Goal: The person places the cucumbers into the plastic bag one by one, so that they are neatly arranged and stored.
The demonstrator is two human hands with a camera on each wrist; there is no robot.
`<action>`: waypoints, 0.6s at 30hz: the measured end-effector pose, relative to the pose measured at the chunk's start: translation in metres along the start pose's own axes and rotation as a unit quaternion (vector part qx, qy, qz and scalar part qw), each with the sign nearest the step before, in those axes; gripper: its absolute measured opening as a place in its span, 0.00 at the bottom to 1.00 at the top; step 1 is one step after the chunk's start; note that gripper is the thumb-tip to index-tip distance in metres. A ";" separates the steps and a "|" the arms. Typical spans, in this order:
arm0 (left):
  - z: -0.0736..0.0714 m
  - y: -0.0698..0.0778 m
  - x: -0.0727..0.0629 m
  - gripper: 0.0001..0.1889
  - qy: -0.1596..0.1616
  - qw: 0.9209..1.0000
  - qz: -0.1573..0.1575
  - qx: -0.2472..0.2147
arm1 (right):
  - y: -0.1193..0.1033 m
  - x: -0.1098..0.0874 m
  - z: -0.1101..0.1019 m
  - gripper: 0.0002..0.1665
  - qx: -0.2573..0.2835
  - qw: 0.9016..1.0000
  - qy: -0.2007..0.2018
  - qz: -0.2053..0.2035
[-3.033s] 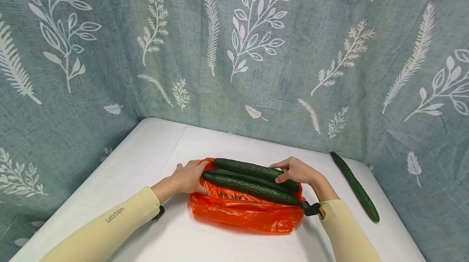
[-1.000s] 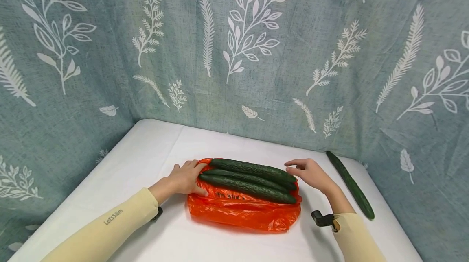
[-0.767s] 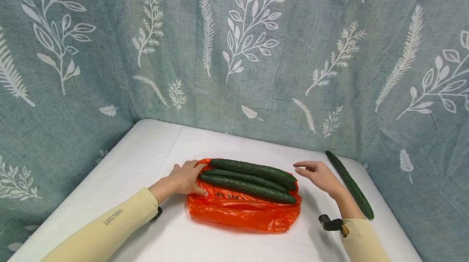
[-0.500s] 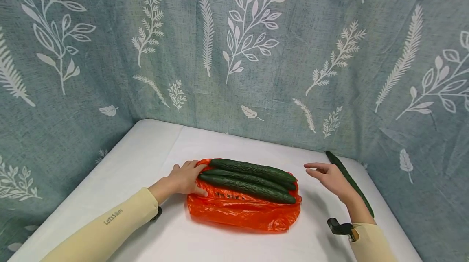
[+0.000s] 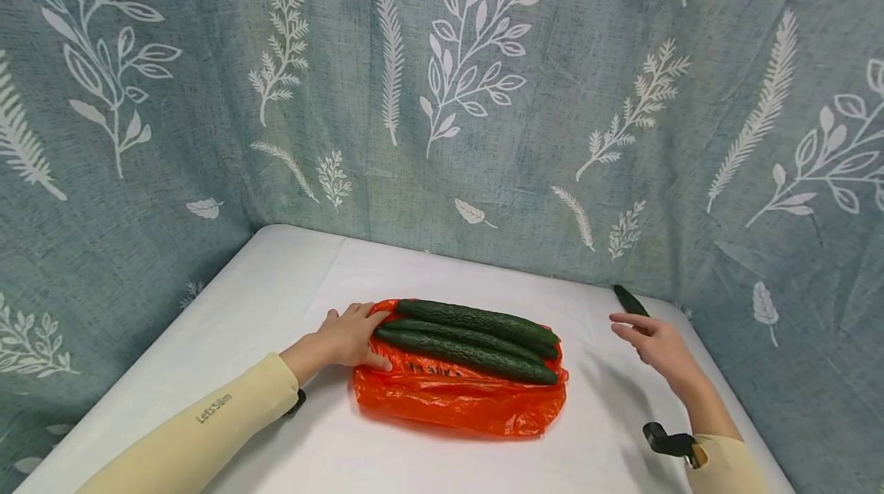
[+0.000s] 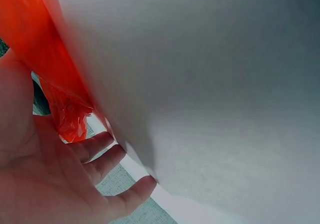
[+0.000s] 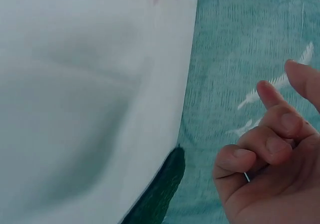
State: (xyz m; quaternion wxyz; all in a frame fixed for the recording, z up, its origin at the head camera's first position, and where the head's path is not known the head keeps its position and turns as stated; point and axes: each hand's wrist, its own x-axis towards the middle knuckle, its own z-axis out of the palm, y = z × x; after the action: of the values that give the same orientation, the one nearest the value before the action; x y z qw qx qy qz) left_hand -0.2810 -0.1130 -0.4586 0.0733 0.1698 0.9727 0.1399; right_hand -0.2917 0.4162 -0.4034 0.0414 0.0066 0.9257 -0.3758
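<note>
Three dark green cucumbers [image 5: 476,317] lie side by side on an orange-red plastic bag [image 5: 463,410] at mid-table. At the bag's left end rests my left hand [image 5: 351,334], fingers spread and thumb against the plastic. The left wrist view shows extended fingers [image 6: 135,194] reaching the white surface beside the bag [image 6: 35,29]. My right hand [image 5: 663,344] hovers over a loose cucumber [image 5: 628,300] on the right and hides most of it. Nothing is in that hand; its fingers [image 7: 272,144] hang loosely curled in the right wrist view, apart from the cucumber [image 7: 162,189].
A white-covered table [image 5: 304,433] carries everything. Behind it and along both sides hangs a blue-green curtain [image 5: 331,80] with white leaf prints. Each wrist wears a dark camera strap [image 5: 668,442].
My right hand has left the cucumbers on the bag and moved right, to above the loose cucumber. My left hand has stayed at the bag's left end.
</note>
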 end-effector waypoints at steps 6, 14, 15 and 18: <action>0.000 0.001 -0.001 0.53 -0.002 1.000 0.002 0.001 | 0.017 -0.005 -0.010 0.44 0.042 0.999 0.030 0.008; -0.001 0.001 0.000 0.53 -0.003 1.000 -0.001 0.009 | 0.037 -0.010 -0.020 0.47 0.079 0.993 0.075 0.045; -0.001 0.001 0.000 0.53 -0.003 1.000 -0.001 0.010 | 0.039 -0.010 -0.021 0.47 0.084 0.992 0.080 0.047; 0.000 0.001 0.001 0.53 -0.001 1.000 0.001 0.015 | 0.047 -0.012 -0.024 0.46 0.093 0.990 0.092 0.051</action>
State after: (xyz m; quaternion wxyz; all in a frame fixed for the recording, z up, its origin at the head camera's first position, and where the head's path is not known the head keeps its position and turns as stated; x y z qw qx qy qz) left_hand -0.2813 -0.1119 -0.4579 0.0718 0.1724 0.9744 0.1250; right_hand -0.2797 0.4672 -0.4178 -0.0256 0.0921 0.8850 -0.4558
